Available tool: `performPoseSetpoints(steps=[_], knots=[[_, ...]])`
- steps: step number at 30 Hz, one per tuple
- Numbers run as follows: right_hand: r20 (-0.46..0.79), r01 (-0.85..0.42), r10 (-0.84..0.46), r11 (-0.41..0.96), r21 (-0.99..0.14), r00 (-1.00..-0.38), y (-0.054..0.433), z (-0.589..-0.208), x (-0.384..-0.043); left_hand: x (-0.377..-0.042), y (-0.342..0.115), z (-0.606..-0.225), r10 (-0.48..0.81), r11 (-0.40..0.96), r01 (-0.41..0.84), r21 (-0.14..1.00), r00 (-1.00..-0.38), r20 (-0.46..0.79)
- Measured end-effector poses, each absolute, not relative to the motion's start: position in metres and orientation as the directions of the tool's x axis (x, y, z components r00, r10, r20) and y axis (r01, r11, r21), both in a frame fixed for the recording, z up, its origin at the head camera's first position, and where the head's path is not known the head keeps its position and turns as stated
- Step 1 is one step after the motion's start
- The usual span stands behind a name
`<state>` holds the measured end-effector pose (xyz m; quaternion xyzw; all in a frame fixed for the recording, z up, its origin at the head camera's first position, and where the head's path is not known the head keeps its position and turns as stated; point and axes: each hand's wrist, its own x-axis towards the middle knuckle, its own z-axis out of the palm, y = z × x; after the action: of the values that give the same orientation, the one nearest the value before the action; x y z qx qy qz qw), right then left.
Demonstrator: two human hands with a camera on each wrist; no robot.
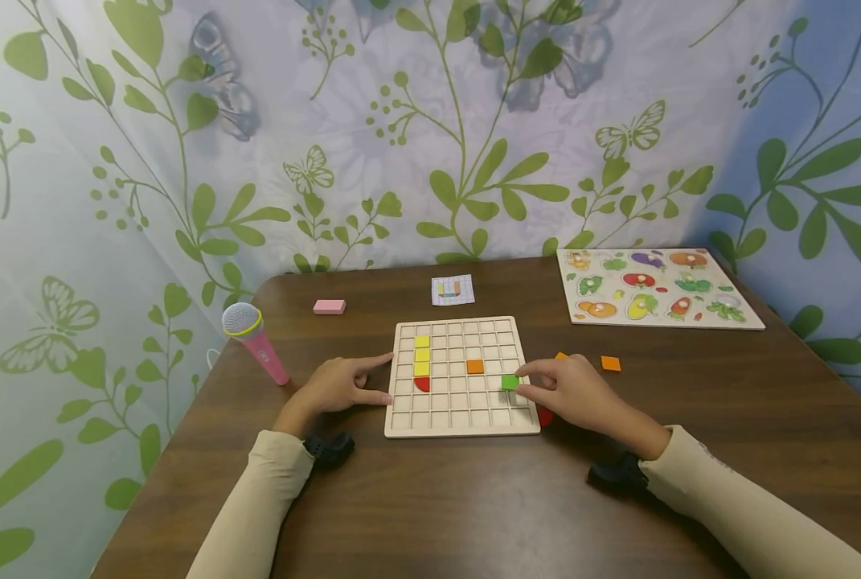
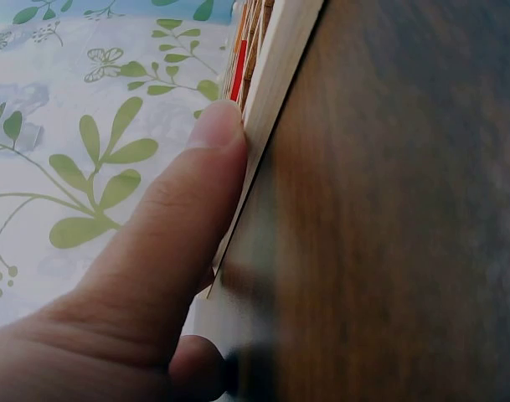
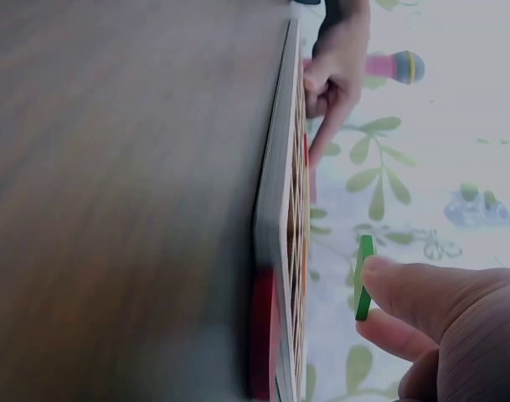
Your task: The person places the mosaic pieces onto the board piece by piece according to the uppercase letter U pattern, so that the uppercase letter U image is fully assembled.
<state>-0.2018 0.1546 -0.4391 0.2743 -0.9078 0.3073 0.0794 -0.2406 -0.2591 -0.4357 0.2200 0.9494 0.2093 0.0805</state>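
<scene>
A wooden grid board (image 1: 459, 420) lies on the table. My left hand (image 1: 334, 386) rests at its left edge, thumb and index finger stretched apart, their tips right at the rim. Between thumb and fingertip, my right hand (image 1: 578, 392) pinches a green square tile (image 3: 365, 276), held above the board's right side. Three yellow tiles (image 1: 422, 355) form a column at the board's left, with a red rounded piece (image 1: 422, 384) directly below them. An orange tile (image 1: 475, 367) sits near the middle of the grid.
Red pieces (image 1: 545, 416) lie beside the board's right edge, partly hidden by my right hand. Another orange tile (image 1: 610, 364) is farther right. Behind stand a pattern card (image 1: 453, 290), a pink block (image 1: 330, 307) and a vegetable puzzle board (image 1: 662, 318); a pink microphone (image 1: 265, 354) is at left.
</scene>
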Motion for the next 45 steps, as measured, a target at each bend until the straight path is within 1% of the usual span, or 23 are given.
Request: performPoseSetpoints(steps=[7, 12, 17, 26, 35, 45], knots=[[0.27, -0.509, -0.436, 0.655, -0.558, -0.858, 0.135, -0.441, -0.201, -0.242, -0.259, -0.437, 0.454, 0.818, 0.388, 0.424, -0.889, -0.063], [0.287, -0.538, -0.459, 0.646, -0.541, -0.841, 0.125, -0.443, -0.203, -0.241, -0.259, -0.44, 0.454, 0.817, 0.389, 0.426, -0.889, -0.06], [0.277, -0.544, -0.474, 0.65, -0.53, -0.836, 0.112, -0.442, -0.208, -0.24, -0.259, -0.442, 0.456, 0.812, 0.388, 0.436, -0.888, -0.058], [0.271, -0.563, -0.507, 0.61, -0.557, -0.818, 0.084, -0.44, -0.219, -0.242, -0.26, -0.436, 0.461, 0.812, 0.398, 0.427, -0.886, -0.051], [0.272, -0.548, -0.492, 0.599, -0.584, -0.827, 0.063, -0.442, -0.223, -0.244, -0.258, -0.433, 0.456, 0.819, 0.392, 0.419, -0.888, -0.061], [0.249, -0.532, -0.487, 0.615, -0.582, -0.837, 0.052, -0.445, -0.225, -0.241, -0.259, -0.433, 0.456, 0.819, 0.388, 0.422, -0.887, -0.07]])
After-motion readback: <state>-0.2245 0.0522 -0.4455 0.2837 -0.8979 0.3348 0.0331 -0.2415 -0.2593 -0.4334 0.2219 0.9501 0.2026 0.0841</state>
